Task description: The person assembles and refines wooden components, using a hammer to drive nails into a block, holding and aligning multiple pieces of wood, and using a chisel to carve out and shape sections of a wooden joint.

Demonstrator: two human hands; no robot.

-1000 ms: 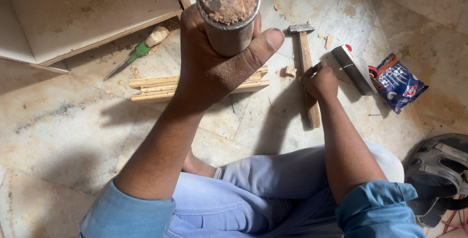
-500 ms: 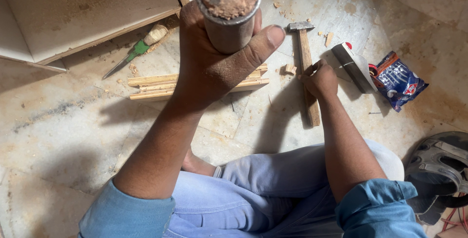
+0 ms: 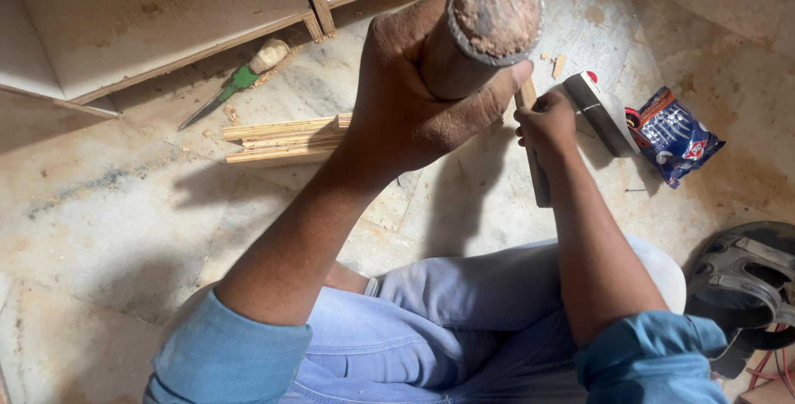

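Since a moment ago the right hand [image 3: 542, 127] has closed over the top of the wooden hammer handle [image 3: 538, 172], hiding the metal head that showed before, and the left hand [image 3: 414, 106] has tipped the metal cylinder [image 3: 489, 27] a little to the right.

That cylinder is held high, close under the camera, its rusty, crusted end face turned up. The left fingers [image 3: 393, 48] are wrapped tight round its body, with the thumb pressed across just below the rim. On the right, the fingers are curled shut about the handle, whose lower end lies on the stone floor [image 3: 124, 205] beside the knee.

To my eye the risks are plain. The cylinder looks heavy, and a slackening grip would drop it straight onto the person's thigh or the floor. Loose grit on its face could also fall off if it tips further. The hammer is gripped very near its head, which gives poor control, I'd say.

Nearby lie thin wooden strips [image 3: 281, 141], a green-handled chisel [image 3: 236, 85] and a blue snack packet [image 3: 672, 141].
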